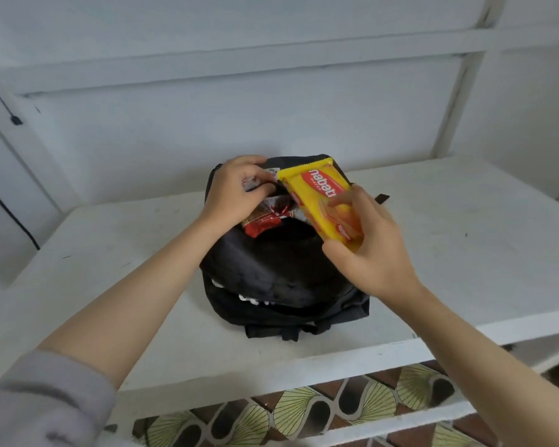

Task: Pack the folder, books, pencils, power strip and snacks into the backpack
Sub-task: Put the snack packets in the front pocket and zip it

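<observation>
White-painted room corner with horizontal wall rails; one black cable (pixel 10 204) runs down the left edge, and one grey sleeve (pixel 46 398) fills the lower left. A white desk (pixel 465 253) spans the frame, with patterned floor tiles (pixel 304 411) visible below its front edge. One black backpack (pixel 271 269) lies at the desk's centre, mouth towards the wall. The left hand (pixel 236 191), at centre-left, has its grip closed on the rim of the mouth, thumb over a silvery wrapper (pixel 255 183). One red snack packet (pixel 260 224) protrudes from the opening just below that hand. Right of it, one yellow wafer packet (pixel 317 191) slants over the mouth, its lower end pinched in the grip of the right hand (pixel 375 246).
</observation>
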The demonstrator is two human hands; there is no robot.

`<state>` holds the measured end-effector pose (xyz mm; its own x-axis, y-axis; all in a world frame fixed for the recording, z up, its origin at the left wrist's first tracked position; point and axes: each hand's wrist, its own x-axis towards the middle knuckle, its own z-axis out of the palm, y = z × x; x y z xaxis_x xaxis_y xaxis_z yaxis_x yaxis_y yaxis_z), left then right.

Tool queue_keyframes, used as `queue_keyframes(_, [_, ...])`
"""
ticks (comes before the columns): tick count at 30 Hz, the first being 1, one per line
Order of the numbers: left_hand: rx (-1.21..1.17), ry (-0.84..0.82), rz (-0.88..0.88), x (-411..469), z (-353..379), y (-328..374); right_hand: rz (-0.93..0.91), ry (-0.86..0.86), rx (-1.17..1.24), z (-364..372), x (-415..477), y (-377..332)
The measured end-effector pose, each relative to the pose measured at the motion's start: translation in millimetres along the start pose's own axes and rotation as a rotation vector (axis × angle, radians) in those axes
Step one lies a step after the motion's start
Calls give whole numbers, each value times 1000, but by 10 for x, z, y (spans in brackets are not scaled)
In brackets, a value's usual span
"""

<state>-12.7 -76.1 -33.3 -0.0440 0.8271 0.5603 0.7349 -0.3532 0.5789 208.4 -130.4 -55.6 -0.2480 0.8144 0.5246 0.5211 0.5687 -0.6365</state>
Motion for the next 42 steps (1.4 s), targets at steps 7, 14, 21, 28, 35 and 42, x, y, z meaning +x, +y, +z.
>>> queue_keyframes(7, [-117, 7, -96, 47, -41, 37, -151, -231, -44, 59, -416, 49])
queue_keyframes(14, [-122, -24, -98, -17, -68, 93, -9, -184, -199, 370, -161, 32])
queue_keyframes(21, [-91, -46, -57, -53, -97, 88, -108, -136, -550, 525, -77, 40])
queue_keyframes(28, [-82, -69, -55, -84, -92, 103, -310, -107, -550, 365, -52, 223])
queue_keyframes(35, [-62, -76, -15, -94, -104, 91, -355, 221, -678, 496, 256, 151])
queue_keyframes(42, [-84, -75, -23, -136, -82, 48, -145, 276, -708, 617, 630, 139])
